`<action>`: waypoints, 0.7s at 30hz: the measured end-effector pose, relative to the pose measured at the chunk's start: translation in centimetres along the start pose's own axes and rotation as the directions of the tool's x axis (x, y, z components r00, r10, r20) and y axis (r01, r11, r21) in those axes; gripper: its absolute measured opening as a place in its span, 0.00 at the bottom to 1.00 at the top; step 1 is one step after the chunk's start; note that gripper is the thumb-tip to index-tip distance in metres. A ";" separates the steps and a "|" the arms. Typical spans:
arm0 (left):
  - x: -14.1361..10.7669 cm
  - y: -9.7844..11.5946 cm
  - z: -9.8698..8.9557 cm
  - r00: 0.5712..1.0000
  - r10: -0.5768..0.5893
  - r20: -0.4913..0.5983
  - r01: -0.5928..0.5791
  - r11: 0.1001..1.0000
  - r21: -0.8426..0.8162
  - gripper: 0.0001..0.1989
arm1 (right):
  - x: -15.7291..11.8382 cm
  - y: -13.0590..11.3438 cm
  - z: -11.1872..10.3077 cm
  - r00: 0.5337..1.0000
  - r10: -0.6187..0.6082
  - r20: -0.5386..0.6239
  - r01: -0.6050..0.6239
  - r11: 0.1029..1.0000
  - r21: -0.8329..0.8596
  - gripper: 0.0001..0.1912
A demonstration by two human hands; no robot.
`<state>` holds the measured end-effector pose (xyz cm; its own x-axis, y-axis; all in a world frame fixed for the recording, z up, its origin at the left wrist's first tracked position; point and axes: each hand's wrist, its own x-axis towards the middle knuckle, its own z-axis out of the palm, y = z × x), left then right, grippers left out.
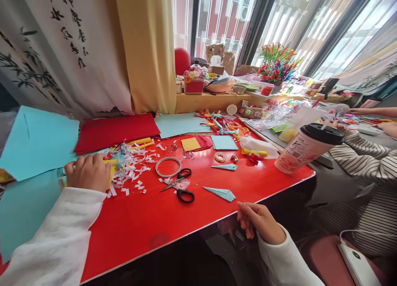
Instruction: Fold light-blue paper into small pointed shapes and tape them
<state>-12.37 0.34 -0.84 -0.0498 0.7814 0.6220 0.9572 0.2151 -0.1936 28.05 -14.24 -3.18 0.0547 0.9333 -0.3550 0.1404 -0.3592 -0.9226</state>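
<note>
My left hand (88, 173) is on the left of the table, its fingers curled down among paper scraps. Yellow paper (112, 177) sticks out beside the thumb; what the fingers grip is hidden. Just past the table's front edge, my right hand (260, 223) hangs with loosely bent, parted fingers and nothing visible in it. Nearest to it lies a folded light-blue paper piece (221, 193), with a second folded piece (226, 167) behind. Black-handled scissors (180, 182) lie partly open, touching a roll of tape (168, 167).
White paper shreds (132, 170) spread beside my left hand. Light-blue sheets (40, 141) and red sheets (118, 130) lie at the left and back. A lidded paper cup (305, 149) stands near the right edge. A glue stick (254, 152) lies behind. A co-worker's striped sleeve (362, 153) is at right.
</note>
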 end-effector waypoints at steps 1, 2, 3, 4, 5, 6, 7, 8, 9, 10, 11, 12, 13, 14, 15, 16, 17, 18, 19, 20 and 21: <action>0.0 0.1 0.0 1.000 0.007 -0.012 -0.007 1.000 -0.005 0.11 | -0.2 0.0 0.2 0.997 -0.052 -0.060 0.050 0.998 -0.032 0.21; 0.0 0.1 0.0 0.999 0.011 -0.032 -0.011 1.000 -0.009 0.12 | -0.5 0.1 0.4 0.983 -0.128 -0.129 0.120 0.991 -0.065 0.20; 0.0 0.2 -0.1 0.998 0.008 -0.059 -0.009 1.000 -0.014 0.12 | -0.7 0.2 0.5 0.953 -0.223 -0.205 0.205 0.973 -0.106 0.18; 0.0 0.2 -0.3 0.996 0.004 -0.088 -0.006 1.000 -0.027 0.13 | -0.9 0.3 0.7 0.902 -0.330 -0.278 0.296 0.942 -0.159 0.15; 0.0 0.3 -0.5 0.993 0.000 -0.118 -0.006 0.999 -0.052 0.14 | -1.1 0.4 0.8 0.833 -0.438 -0.338 0.380 0.897 -0.226 0.13; 0.0 0.4 -0.7 0.989 0.002 -0.145 -0.015 0.996 -0.087 0.14 | -1.3 0.7 0.8 0.752 -0.539 -0.380 0.452 0.841 -0.299 0.10; 0.1 0.6 -1.0 0.985 0.011 -0.171 -0.032 0.992 -0.124 0.15 | -1.5 1.0 0.8 0.668 -0.626 -0.403 0.508 0.779 -0.368 0.09; 0.1 0.9 -1.3 0.979 0.024 -0.201 -0.056 0.986 -0.155 0.16 | -1.6 1.3 0.6 0.591 -0.695 -0.410 0.551 0.719 -0.423 0.08; 0.3 1.3 -1.6 0.973 0.046 -0.227 -0.087 0.981 -0.176 0.17 | -1.7 1.5 0.4 0.529 -0.741 -0.413 0.582 0.671 -0.459 0.07; 0.5 1.9 -1.8 0.967 0.065 -0.248 -0.112 0.977 -0.182 0.19 | -1.7 1.8 0.1 0.488 -0.765 -0.421 0.602 0.644 -0.472 0.07; 0.8 2.7 -2.2 0.965 0.085 -0.250 -0.134 0.973 -0.187 0.21 | -1.7 1.9 -0.2 0.466 -0.770 -0.437 0.615 0.636 -0.466 0.08; 1.2 3.7 -2.5 0.967 0.124 -0.221 -0.171 0.963 -0.207 0.21 | -1.5 1.9 -0.6 0.456 -0.762 -0.459 0.624 0.642 -0.446 0.09; 1.7 4.9 -2.9 0.965 0.184 -0.185 -0.225 0.946 -0.234 0.19 | -1.2 1.7 -1.0 0.457 -0.749 -0.480 0.637 0.652 -0.411 0.10; 2.3 6.4 -3.3 0.958 0.245 -0.147 -0.276 0.926 -0.256 0.17 | -0.7 1.3 -1.5 0.466 -0.735 -0.493 0.657 0.660 -0.365 0.12; 2.8 8.0 -3.8 0.936 0.335 -0.105 -0.351 0.896 -0.273 0.16 | 0.0 0.6 -1.9 0.477 -0.731 -0.489 0.686 0.657 -0.313 0.13; 3.4 9.9 -4.3 0.908 0.413 -0.074 -0.416 0.862 -0.290 0.16 | 0.9 -0.3 -2.4 0.487 -0.739 -0.466 0.724 0.640 -0.258 0.15; 4.0 11.8 -4.8 0.875 0.483 -0.036 -0.469 0.828 -0.307 0.15 | 2.2 -1.5 -3.0 0.504 -0.750 -0.429 0.745 0.628 -0.223 0.18; 4.6 13.8 -5.2 0.833 0.553 0.011 -0.518 0.787 -0.335 0.15 | 3.6 -2.8 -3.6 0.535 -0.764 -0.360 0.748 0.627 -0.218 0.20; 5.2 15.8 -5.5 0.778 0.625 0.068 -0.560 0.738 -0.377 0.15 | 5.3 -4.2 -4.3 0.573 -0.775 -0.266 0.736 0.630 -0.249 0.20; 5.6 17.7 -5.6 0.702 0.700 0.133 -0.595 0.678 -0.431 0.15 | 7.2 -5.7 -5.0 0.602 -0.782 -0.162 0.721 0.620 -0.310 0.18; 6.1 19.5 -5.7 0.630 0.754 0.186 -0.612 0.629 -0.479 0.16 | 9.3 -7.0 -5.6 0.636 -0.770 -0.047 0.699 0.600 -0.389 0.16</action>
<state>7.61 5.96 3.48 0.6377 0.7631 0.1048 0.7692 -0.6238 -0.1386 33.14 -3.07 0.88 -0.0273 0.8702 0.4920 0.5071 0.4362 -0.7434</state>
